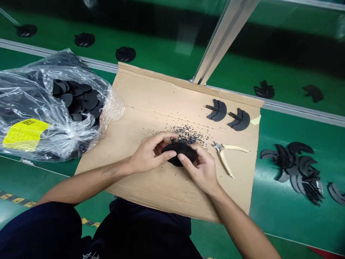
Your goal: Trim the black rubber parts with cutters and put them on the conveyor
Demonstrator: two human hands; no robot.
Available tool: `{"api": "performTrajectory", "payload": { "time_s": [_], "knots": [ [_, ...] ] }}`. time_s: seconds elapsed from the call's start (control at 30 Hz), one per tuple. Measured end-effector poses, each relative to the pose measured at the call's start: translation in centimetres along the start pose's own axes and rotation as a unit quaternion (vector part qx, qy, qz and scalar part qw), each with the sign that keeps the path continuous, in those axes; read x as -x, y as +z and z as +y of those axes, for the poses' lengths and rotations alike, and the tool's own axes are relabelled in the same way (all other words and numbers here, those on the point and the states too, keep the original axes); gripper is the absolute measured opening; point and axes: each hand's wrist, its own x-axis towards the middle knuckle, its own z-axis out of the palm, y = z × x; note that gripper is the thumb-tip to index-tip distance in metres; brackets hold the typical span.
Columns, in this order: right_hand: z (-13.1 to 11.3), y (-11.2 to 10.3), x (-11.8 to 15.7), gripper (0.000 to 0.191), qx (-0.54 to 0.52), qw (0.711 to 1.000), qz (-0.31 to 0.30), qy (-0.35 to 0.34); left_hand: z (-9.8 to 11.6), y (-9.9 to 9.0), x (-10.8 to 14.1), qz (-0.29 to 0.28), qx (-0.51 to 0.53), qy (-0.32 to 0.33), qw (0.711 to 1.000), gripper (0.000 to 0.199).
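A black curved plastic part [180,148] is held between my two hands above the cardboard sheet [151,187]. My left hand [152,151] grips its left end, thumb on the near face. On the right end, my right hand [202,165] pinches it with the thumb pressed near the middle. Small black plastic scraps [188,133] lie scattered just beyond the part. To the right of my right hand rest nippers [222,153] with pale handles, their handles spread apart. Two more black curved parts [217,110] with thin stems sit farther back on the cardboard.
On the left, a clear plastic bag [29,93] with a yellow label [25,133] holds many black round pieces [78,95]. A pile of black curved parts [293,165] lies on the green surface at right. A metal frame post [226,39] rises behind the cardboard.
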Motion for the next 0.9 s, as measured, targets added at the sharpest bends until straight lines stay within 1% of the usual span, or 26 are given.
{"api": "performTrajectory", "payload": {
  "time_s": [0.07,0.13,0.23,0.33,0.4,0.43,0.47,0.53,0.63,0.77,0.83,0.9],
  "knots": [
    [0.1,0.0,0.2,0.022,0.027,0.999,-0.001,-0.02,0.1,-0.1,-0.1,-0.007,-0.005,-0.004,1.0,0.026],
    [0.3,-0.2,0.2,0.019,0.069,0.996,-0.004,-0.055,0.1,-0.3,-0.2,-0.013,-0.03,0.021,0.999,0.024],
    [0.5,-0.7,0.1,0.011,0.146,0.982,-0.024,-0.117,0.2,-0.7,-0.5,-0.03,-0.09,0.109,0.989,0.019],
    [0.6,-1.2,-0.2,0.004,0.213,0.958,-0.045,-0.189,0.3,-1.3,-0.8,-0.044,-0.171,0.211,0.961,0.017],
    [0.7,-1.3,-0.2,0.011,0.239,0.938,-0.05,-0.245,0.4,-1.5,-0.8,-0.048,-0.204,0.251,0.945,0.016],
    [0.8,-1.4,-0.2,0.014,0.244,0.931,-0.049,-0.267,0.5,-1.6,-0.8,-0.048,-0.202,0.259,0.943,0.016],
    [0.9,-1.3,-0.2,0.017,0.243,0.927,-0.046,-0.282,0.6,-1.6,-0.8,-0.045,-0.186,0.259,0.947,0.016],
    [0.9,-1.2,-0.1,0.019,0.227,0.929,-0.04,-0.29,0.7,-1.6,-0.9,-0.037,-0.137,0.237,0.961,0.017],
    [0.8,-0.9,0.2,0.018,0.188,0.944,-0.04,-0.267,0.8,-1.4,-0.9,-0.028,-0.079,0.198,0.977,0.021],
    [0.6,-0.5,0.5,0.016,0.127,0.967,-0.052,-0.213,0.8,-1.4,-0.6,-0.026,-0.051,0.189,0.98,0.029],
    [0.6,-0.3,0.5,0.013,0.11,0.972,-0.05,-0.202,0.9,-1.4,-0.5,-0.026,-0.041,0.188,0.981,0.034],
    [0.7,-0.2,0.5,0.012,0.11,0.971,-0.045,-0.206,1.0,-1.4,-0.4,-0.021,-0.027,0.175,0.984,0.037]
  ]
}}
